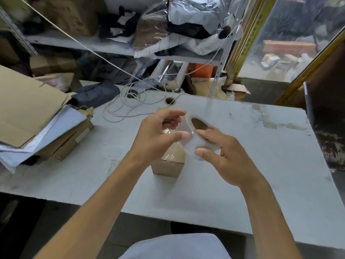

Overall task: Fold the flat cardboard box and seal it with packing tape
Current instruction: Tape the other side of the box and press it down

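A small folded cardboard box (pixel 169 166) stands on the grey table (pixel 261 156), with shiny clear tape across its top. Above it my right hand (pixel 222 157) holds a roll of clear packing tape (pixel 196 139), thumb under the roll and fingers over its rim. My left hand (pixel 158 135) pinches the loose end of the tape between thumb and fingers, right next to the roll. Both hands hover over the box and hide most of its top.
A stack of flat cardboard and white sheets (pixel 37 116) lies at the table's left. A coil of white cord (pixel 127 103) and a cable hole (pixel 170 100) sit at the back. Cluttered shelves (pixel 112 45) stand behind the table.
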`<state>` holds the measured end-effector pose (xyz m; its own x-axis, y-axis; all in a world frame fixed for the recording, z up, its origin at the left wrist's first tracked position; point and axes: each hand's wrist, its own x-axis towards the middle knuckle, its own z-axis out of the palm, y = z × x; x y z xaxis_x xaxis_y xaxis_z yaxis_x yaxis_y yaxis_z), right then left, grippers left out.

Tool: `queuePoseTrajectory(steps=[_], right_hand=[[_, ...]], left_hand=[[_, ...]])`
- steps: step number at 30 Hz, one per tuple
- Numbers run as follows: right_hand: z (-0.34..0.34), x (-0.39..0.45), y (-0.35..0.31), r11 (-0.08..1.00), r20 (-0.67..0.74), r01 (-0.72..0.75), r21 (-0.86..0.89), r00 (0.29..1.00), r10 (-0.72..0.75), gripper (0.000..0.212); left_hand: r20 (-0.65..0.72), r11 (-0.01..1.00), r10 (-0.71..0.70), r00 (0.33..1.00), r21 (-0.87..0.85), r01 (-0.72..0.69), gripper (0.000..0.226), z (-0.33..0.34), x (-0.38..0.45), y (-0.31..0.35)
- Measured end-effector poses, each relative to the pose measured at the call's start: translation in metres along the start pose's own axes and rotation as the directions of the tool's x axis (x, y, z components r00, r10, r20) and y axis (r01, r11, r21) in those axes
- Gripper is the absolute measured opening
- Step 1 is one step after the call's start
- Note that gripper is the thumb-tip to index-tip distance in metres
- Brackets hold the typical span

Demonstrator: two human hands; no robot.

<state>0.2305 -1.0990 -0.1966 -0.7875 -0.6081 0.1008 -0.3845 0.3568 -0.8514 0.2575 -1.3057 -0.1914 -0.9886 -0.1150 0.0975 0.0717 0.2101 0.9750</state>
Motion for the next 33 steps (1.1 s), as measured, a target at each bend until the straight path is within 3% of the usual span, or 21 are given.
queuePoseTrajectory(steps=[8,26,33], right_hand=[[-0.037,0.066,0.015,0.997,0.034,0.034,-0.069,0.999,-0.032,0.037],[-0.02,0.101,0.0,0.976,-0.052,-0.081,-0.2,0.996,0.072,0.039],[-0.005,0.102,0.002,0.982,-0.133,-0.095,-0.166,0.988,0.073,0.035]], left_hand=[[-0.046,0.999,-0.028,0.999,-0.022,0.027,0.051,0.004,0.067,-0.002],[0.087,0.998,0.017,0.996,-0.069,-0.011,0.051,-0.018,0.107,-0.026],[-0.017,1.0,0.015,1.0,0.0,-0.015,0.044,-0.025,0.1,-0.036]])
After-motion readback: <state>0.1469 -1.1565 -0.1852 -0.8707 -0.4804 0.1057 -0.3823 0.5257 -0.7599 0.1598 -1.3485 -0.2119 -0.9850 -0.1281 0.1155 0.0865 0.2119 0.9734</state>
